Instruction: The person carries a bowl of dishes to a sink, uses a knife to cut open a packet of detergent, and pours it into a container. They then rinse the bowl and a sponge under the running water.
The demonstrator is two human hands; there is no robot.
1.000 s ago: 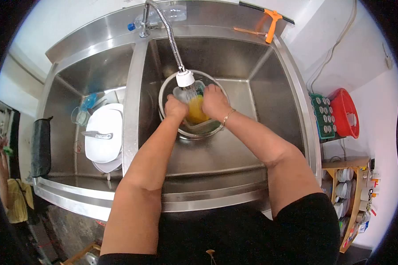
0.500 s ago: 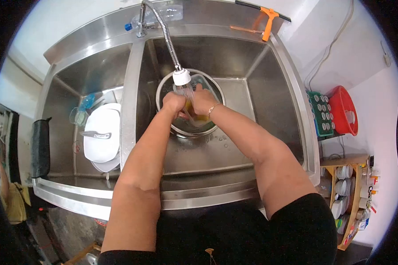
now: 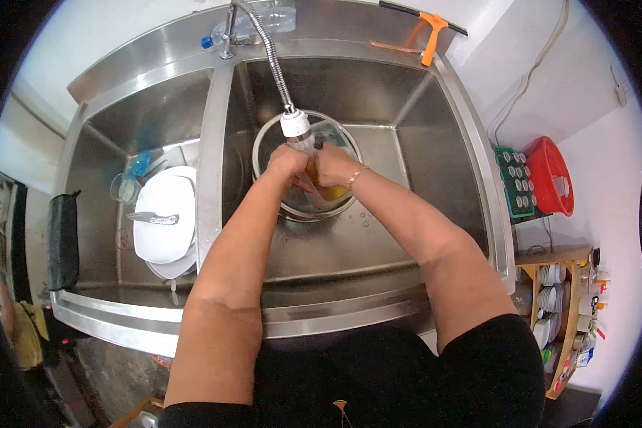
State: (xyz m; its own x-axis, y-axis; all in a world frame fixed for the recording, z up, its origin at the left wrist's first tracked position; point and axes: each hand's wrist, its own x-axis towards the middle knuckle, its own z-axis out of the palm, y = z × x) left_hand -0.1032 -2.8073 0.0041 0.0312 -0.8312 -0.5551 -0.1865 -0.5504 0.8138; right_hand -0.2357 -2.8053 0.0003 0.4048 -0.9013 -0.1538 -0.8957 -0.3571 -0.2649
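A clear plastic container (image 3: 311,200) is tilted under the white faucet head (image 3: 294,123), above a round metal bowl (image 3: 359,146) in the right basin. My left hand (image 3: 287,162) is closed on the container's left side, fingers pointing inward. My right hand (image 3: 335,165) is at the container's right part with fingers curled; what they hold is hidden. Something yellow (image 3: 333,192) shows through the plastic below my right hand, too blurred to name. Water seems to run from the faucet between my hands.
In the left basin are stacked white plates (image 3: 165,239) with a knife (image 3: 153,218) on top, and glasses (image 3: 126,188). A dark cloth (image 3: 65,239) hangs over the left rim. An orange squeegee (image 3: 432,39) lies at the back right, near a red basin (image 3: 549,175) and green crate (image 3: 513,182).
My right hand and forearm have shifted slightly right, and my left hand slightly up and right. The container has turned a little under the faucet.
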